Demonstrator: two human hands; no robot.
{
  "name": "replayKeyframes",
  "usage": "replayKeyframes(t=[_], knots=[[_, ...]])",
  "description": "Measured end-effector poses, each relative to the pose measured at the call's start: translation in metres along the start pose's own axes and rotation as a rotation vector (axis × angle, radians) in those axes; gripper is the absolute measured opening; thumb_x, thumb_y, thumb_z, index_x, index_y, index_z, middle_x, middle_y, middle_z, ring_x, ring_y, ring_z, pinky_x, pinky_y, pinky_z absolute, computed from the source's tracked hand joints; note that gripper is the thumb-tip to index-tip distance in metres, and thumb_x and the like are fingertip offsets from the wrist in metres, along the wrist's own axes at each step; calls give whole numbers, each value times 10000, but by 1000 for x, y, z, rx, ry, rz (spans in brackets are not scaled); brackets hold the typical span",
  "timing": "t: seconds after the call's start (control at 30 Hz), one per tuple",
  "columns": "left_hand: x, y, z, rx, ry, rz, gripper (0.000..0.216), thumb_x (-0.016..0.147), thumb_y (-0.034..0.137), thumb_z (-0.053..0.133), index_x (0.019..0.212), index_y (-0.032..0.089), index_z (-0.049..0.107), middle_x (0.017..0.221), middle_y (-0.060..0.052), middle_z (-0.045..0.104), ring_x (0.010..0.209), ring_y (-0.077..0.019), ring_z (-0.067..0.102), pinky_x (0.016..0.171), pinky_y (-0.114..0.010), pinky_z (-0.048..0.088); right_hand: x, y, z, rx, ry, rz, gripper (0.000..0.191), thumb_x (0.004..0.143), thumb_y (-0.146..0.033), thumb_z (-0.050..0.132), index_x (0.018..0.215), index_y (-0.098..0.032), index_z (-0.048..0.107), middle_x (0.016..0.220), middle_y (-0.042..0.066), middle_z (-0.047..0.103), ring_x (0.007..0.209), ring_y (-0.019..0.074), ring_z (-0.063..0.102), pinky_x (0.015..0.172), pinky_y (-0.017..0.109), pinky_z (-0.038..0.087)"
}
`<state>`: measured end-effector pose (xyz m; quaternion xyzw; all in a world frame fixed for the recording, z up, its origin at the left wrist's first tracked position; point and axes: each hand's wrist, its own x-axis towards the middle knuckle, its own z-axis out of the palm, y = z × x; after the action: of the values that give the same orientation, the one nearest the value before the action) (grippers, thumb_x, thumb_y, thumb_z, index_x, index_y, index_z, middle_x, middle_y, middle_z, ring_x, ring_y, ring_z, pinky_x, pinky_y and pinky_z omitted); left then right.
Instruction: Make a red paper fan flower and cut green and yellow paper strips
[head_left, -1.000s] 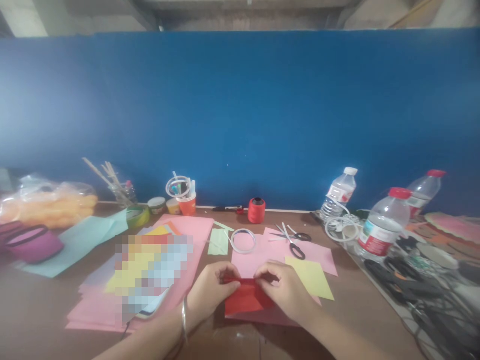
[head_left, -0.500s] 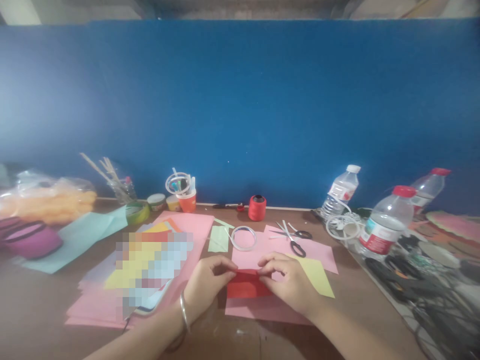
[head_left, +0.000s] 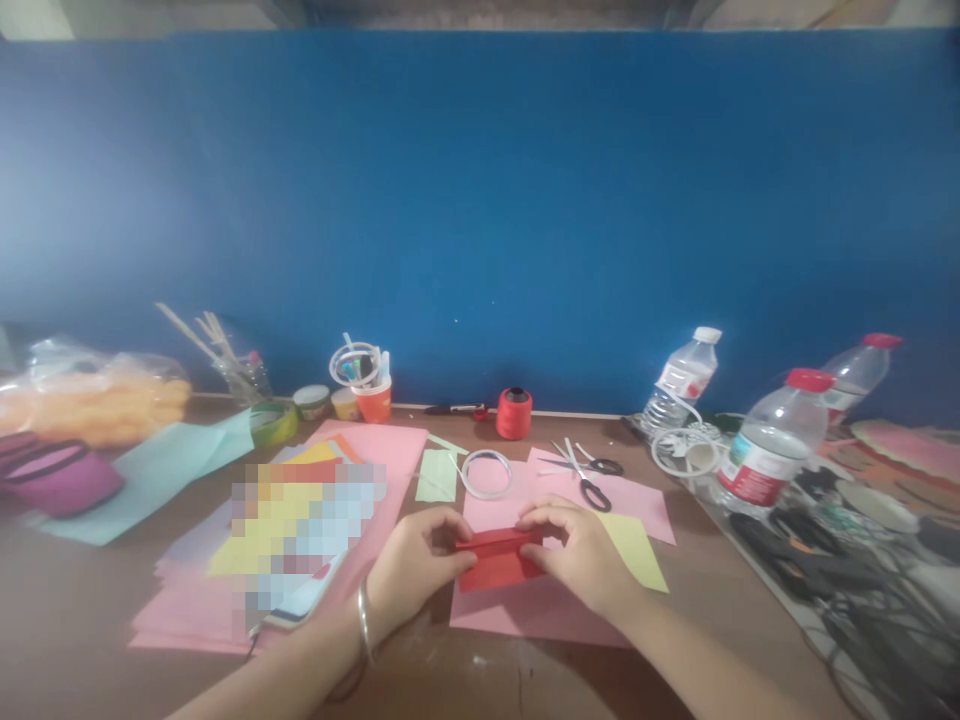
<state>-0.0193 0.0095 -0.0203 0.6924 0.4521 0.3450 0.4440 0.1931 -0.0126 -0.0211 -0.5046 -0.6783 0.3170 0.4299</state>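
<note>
A red sheet of paper point(head_left: 501, 566), with a folded strip along its far edge, is held between both hands above pink paper point(head_left: 544, 618). My left hand point(head_left: 424, 555) pinches its left end between thumb and fingers. At the right end, my right hand point(head_left: 574, 552) grips it the same way, thumb on the near face. Just beyond the hands lie a white ring-shaped coil point(head_left: 487, 474) and black-handled scissors point(head_left: 592, 492). A yellow sheet point(head_left: 636, 550) sticks out beside my right hand.
A red thread spool point(head_left: 514, 415) and an orange cup of pens point(head_left: 373, 402) stand by the blue partition point(head_left: 480, 200). Layered coloured paper point(head_left: 187, 615) lies left, partly blurred out. Water bottles point(head_left: 776, 440) and tangled cables point(head_left: 862, 560) crowd the right side.
The red paper has tilted, its right end now a little higher, and the fold along its far edge shows more. Both hands keep their pinch, with the right thumb shifted slightly.
</note>
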Motion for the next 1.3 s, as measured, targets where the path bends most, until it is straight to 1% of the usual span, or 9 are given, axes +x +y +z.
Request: replayKeyframes(t=[0.1,0.2,0.3,0.4,0.63,0.83,1.07,1.23,1.3], knots=[[0,-1,0,-28,-7,15,138,636,155,640,763,153,587,758,-15,618,695,-144,574,621,-238,457,0,1,0,10,8,9,192,635,-82,607,774,-204,663,904,26,627,837,172,583,734,264,460],[0,-1,-1,2,17,100,99,637,151,654,722,157,605,845,-30,630,791,-160,588,705,-259,465,1,2,1,46,2,38,165,648,-102,606,767,-199,665,908,29,625,817,171,588,714,264,467],[0,0,-2,85,50,150,60,657,155,644,711,173,625,859,-23,637,827,-164,587,759,-277,457,1,2,1,63,-12,63,142,658,-120,608,763,-195,667,904,31,626,783,171,593,684,263,472],[0,1,-3,145,64,150,56,665,151,636,708,186,636,852,-13,642,831,-164,586,784,-284,447,1,2,1,47,-19,61,111,672,-137,611,745,-195,672,880,30,630,766,169,594,673,257,469],[1,1,-2,121,-8,58,108,637,147,638,738,183,623,841,-13,625,771,-154,588,689,-239,468,1,3,3,14,5,32,88,709,-162,589,716,-204,667,836,23,653,778,170,602,661,237,465],[1,1,-4,272,-16,86,76,694,187,566,733,203,629,771,7,638,743,-158,575,693,-248,432,-1,5,4,-26,-16,72,98,723,-193,582,736,-217,675,768,3,688,726,169,618,656,242,456],[1,3,-2,265,13,-52,143,730,304,528,725,201,627,639,24,632,608,-161,563,546,-235,404,0,4,5,-1,-20,152,82,680,-166,602,654,-205,670,652,-15,678,639,150,604,620,229,433],[0,3,-1,223,39,-13,173,768,288,485,720,206,630,697,15,646,677,-164,575,606,-242,427,2,1,3,85,-17,249,79,661,-167,594,597,-174,638,550,-15,636,557,135,569,548,221,420],[-1,2,0,190,52,17,142,765,279,500,791,207,619,769,6,649,726,-164,582,649,-246,441,1,2,3,109,-7,261,66,658,-162,587,615,-167,637,557,-12,632,550,132,561,535,219,420]])
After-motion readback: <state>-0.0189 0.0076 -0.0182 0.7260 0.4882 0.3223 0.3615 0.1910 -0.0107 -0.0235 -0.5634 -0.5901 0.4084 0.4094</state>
